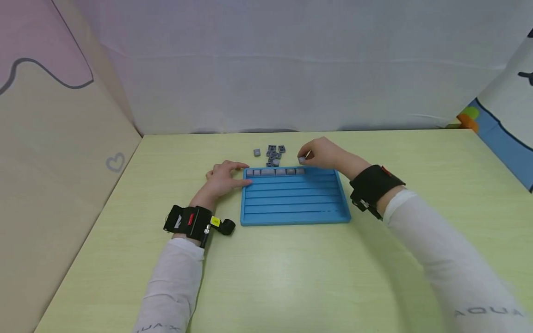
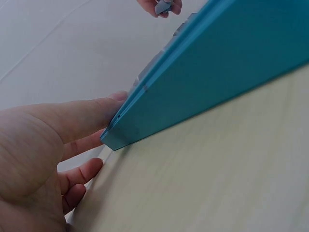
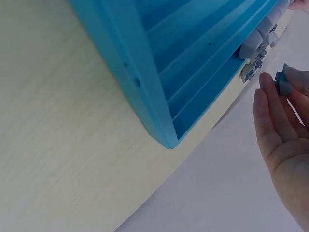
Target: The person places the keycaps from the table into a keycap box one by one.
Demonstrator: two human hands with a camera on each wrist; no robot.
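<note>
Nearest, on the pale green counter [image 1: 291, 277], lies a flat blue tray [image 1: 294, 203] with long grooves, set straight so the rows run side to side. At its far left corner rests the left hand [image 1: 222, 179], fingers mostly straight and pressed against the tray's edge, holding nothing, likely there to keep the tray from sliding. Along the far groove sits a row of small gray tiles [image 1: 275, 171], lined up side by side. Just above the right end of that row hovers the right hand [image 1: 322, 153], fingertips pinching one gray tile [image 1: 301, 159], held low near the open spot in the groove. Farther back, a loose pile of gray tiles [image 1: 272, 154], within easy reach.
</note>
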